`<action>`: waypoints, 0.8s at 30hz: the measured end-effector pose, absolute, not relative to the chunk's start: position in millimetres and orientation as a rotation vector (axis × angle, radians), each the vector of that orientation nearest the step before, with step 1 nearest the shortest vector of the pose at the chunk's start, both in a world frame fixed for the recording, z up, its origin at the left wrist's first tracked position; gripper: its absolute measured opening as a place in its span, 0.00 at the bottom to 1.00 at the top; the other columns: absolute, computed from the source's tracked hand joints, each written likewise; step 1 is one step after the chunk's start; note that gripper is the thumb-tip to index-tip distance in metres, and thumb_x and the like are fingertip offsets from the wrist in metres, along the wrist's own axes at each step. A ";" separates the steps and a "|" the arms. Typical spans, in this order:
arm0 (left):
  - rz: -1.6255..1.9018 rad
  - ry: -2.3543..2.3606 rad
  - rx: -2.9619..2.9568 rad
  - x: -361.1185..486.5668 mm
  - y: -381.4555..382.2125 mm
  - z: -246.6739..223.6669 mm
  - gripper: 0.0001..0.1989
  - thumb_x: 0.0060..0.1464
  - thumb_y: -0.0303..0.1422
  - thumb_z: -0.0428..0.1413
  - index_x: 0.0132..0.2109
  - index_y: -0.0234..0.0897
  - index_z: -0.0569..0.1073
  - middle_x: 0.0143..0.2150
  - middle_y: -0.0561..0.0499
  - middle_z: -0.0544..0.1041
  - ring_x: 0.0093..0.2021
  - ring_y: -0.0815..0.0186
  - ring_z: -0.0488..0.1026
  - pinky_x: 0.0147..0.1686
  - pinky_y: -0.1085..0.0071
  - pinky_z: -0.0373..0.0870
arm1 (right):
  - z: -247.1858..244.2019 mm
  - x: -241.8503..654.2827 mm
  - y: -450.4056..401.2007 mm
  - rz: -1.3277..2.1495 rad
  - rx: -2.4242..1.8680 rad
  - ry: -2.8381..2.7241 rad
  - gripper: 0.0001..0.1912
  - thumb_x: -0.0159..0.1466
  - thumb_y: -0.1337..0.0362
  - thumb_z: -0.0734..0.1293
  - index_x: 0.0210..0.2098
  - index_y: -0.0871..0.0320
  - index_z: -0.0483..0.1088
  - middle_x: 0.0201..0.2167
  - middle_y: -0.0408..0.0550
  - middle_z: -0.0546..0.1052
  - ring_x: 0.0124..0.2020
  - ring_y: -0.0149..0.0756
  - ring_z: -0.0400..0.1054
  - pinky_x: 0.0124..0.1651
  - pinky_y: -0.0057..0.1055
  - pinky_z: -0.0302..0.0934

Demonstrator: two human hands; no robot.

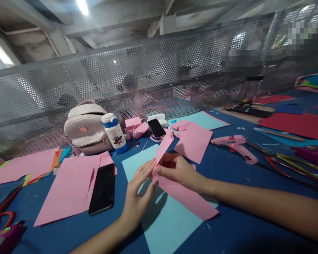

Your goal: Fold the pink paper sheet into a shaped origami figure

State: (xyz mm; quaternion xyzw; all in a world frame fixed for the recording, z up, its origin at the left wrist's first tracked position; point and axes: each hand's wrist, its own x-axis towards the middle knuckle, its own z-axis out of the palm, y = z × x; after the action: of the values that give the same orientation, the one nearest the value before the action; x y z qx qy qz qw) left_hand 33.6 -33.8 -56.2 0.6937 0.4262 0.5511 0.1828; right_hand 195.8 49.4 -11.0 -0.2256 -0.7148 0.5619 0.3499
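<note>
A folded pink paper strip (187, 197) is held between both hands above a light blue sheet (164, 225). One part of the strip rises upward, and the other slants down to the right. My left hand (139, 194) presses its fingertips against the fold from the left. My right hand (177, 171) pinches the strip at the same fold, thumb towards my left hand. Behind the hands lie a square pink sheet (196, 141) and a phone (156, 128). The exact fold is partly hidden by the fingers.
A black phone (102, 188) lies by pink sheets (66, 187) at left. Behind stand a bottle (115, 134) and a backpack (86, 127). To the right are a pink glue gun (238, 146), scissors (294, 164) and red paper (302, 125). A perforated metal screen (153, 67) crosses the back.
</note>
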 end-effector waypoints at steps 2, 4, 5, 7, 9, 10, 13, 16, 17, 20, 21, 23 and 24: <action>1.548 1.194 2.011 33.1 -33.4 -56.7 0.23 0.62 0.27 0.56 0.62 0.48 0.69 0.62 0.49 0.71 0.63 0.60 0.66 0.64 0.60 0.60 | -10.0 196.7 49.3 1.395 -0.595 -1.884 0.18 0.59 0.50 0.71 0.31 0.60 0.72 0.27 0.44 0.72 0.30 0.32 0.64 0.33 0.29 0.59; 1.546 1.189 2.032 32.2 -32.7 -56.8 0.23 0.62 0.26 0.56 0.62 0.49 0.69 0.62 0.50 0.71 0.63 0.60 0.65 0.64 0.60 0.60 | -9.9 197.2 49.0 1.350 -0.601 -1.921 0.16 0.60 0.51 0.70 0.31 0.60 0.72 0.27 0.43 0.72 0.29 0.31 0.63 0.32 0.28 0.58; 1.543 1.184 2.037 31.6 -32.5 -57.0 0.24 0.62 0.26 0.56 0.62 0.50 0.69 0.62 0.50 0.71 0.64 0.60 0.65 0.64 0.60 0.60 | -10.3 197.3 48.9 1.340 -0.599 -1.937 0.16 0.60 0.52 0.70 0.32 0.60 0.72 0.27 0.43 0.72 0.29 0.32 0.63 0.33 0.29 0.59; 1.527 1.179 2.049 30.2 -32.4 -57.8 0.24 0.62 0.26 0.55 0.62 0.50 0.68 0.62 0.50 0.71 0.64 0.60 0.64 0.64 0.59 0.61 | -11.8 197.2 49.1 1.332 -0.597 -1.961 0.16 0.61 0.52 0.69 0.33 0.61 0.72 0.28 0.45 0.73 0.31 0.33 0.64 0.34 0.29 0.60; 1.505 1.187 2.072 28.9 -32.8 -59.5 0.24 0.62 0.26 0.55 0.63 0.49 0.68 0.63 0.48 0.70 0.64 0.59 0.64 0.63 0.58 0.61 | -13.5 197.2 49.7 1.312 -0.602 -1.979 0.17 0.62 0.52 0.68 0.33 0.61 0.73 0.29 0.46 0.74 0.31 0.34 0.65 0.35 0.30 0.61; 1.501 1.193 2.085 28.4 -33.1 -60.4 0.24 0.62 0.26 0.55 0.63 0.48 0.67 0.63 0.47 0.70 0.64 0.58 0.64 0.63 0.58 0.61 | -14.2 197.3 50.0 1.297 -0.607 -1.990 0.17 0.62 0.51 0.68 0.33 0.61 0.73 0.29 0.46 0.74 0.31 0.34 0.65 0.35 0.30 0.61; 1.515 1.201 2.096 27.9 -33.6 -63.4 0.24 0.62 0.27 0.56 0.63 0.47 0.67 0.63 0.46 0.70 0.64 0.57 0.65 0.63 0.56 0.62 | -14.5 198.1 50.0 1.255 -0.585 -2.054 0.17 0.64 0.52 0.66 0.33 0.61 0.73 0.29 0.46 0.74 0.31 0.34 0.65 0.34 0.30 0.60; 1.504 1.242 2.007 28.0 -34.0 -66.5 0.21 0.63 0.29 0.54 0.62 0.45 0.69 0.62 0.46 0.71 0.63 0.57 0.67 0.62 0.56 0.63 | -13.4 199.0 47.9 1.211 -0.549 -2.143 0.14 0.65 0.55 0.66 0.32 0.61 0.72 0.28 0.44 0.72 0.29 0.32 0.62 0.32 0.28 0.57; 1.498 1.269 1.963 28.0 -34.2 -67.7 0.20 0.64 0.30 0.54 0.61 0.44 0.70 0.61 0.46 0.72 0.62 0.56 0.68 0.62 0.56 0.63 | -13.0 199.2 46.9 1.194 -0.543 -2.165 0.13 0.64 0.55 0.67 0.32 0.61 0.71 0.28 0.43 0.71 0.29 0.31 0.62 0.31 0.27 0.56; 1.487 1.334 1.875 27.4 -34.9 -70.6 0.17 0.64 0.32 0.53 0.58 0.41 0.74 0.58 0.46 0.74 0.60 0.55 0.70 0.63 0.53 0.61 | -12.8 199.5 44.6 1.158 -0.550 -2.201 0.11 0.64 0.57 0.68 0.33 0.60 0.73 0.28 0.42 0.72 0.29 0.30 0.62 0.31 0.26 0.56; 1.477 1.340 1.867 27.2 -35.1 -71.1 0.16 0.64 0.33 0.53 0.57 0.40 0.75 0.57 0.46 0.75 0.60 0.54 0.70 0.64 0.53 0.60 | -12.7 199.5 44.3 1.155 -0.554 -2.204 0.11 0.64 0.57 0.67 0.35 0.59 0.73 0.29 0.43 0.73 0.29 0.30 0.62 0.32 0.27 0.56; 1.448 1.334 1.863 27.0 -35.4 -71.2 0.16 0.65 0.33 0.52 0.56 0.39 0.76 0.56 0.47 0.76 0.59 0.53 0.70 0.64 0.51 0.60 | -12.4 199.7 44.3 1.159 -0.557 -2.195 0.10 0.65 0.58 0.66 0.36 0.59 0.74 0.29 0.43 0.74 0.30 0.31 0.64 0.33 0.27 0.57; 1.436 1.326 1.866 27.1 -35.4 -70.9 0.15 0.65 0.33 0.52 0.55 0.38 0.76 0.55 0.47 0.77 0.59 0.53 0.71 0.64 0.51 0.59 | -12.0 199.8 44.5 1.163 -0.553 -2.183 0.09 0.65 0.59 0.66 0.36 0.59 0.73 0.30 0.43 0.74 0.30 0.31 0.64 0.33 0.27 0.57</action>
State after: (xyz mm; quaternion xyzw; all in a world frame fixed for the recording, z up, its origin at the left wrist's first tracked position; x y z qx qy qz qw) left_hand 27.1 -35.4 -70.9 0.6739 0.4790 0.5185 0.2180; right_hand 199.8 44.5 -12.0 -0.2084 -0.8219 0.4378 0.2991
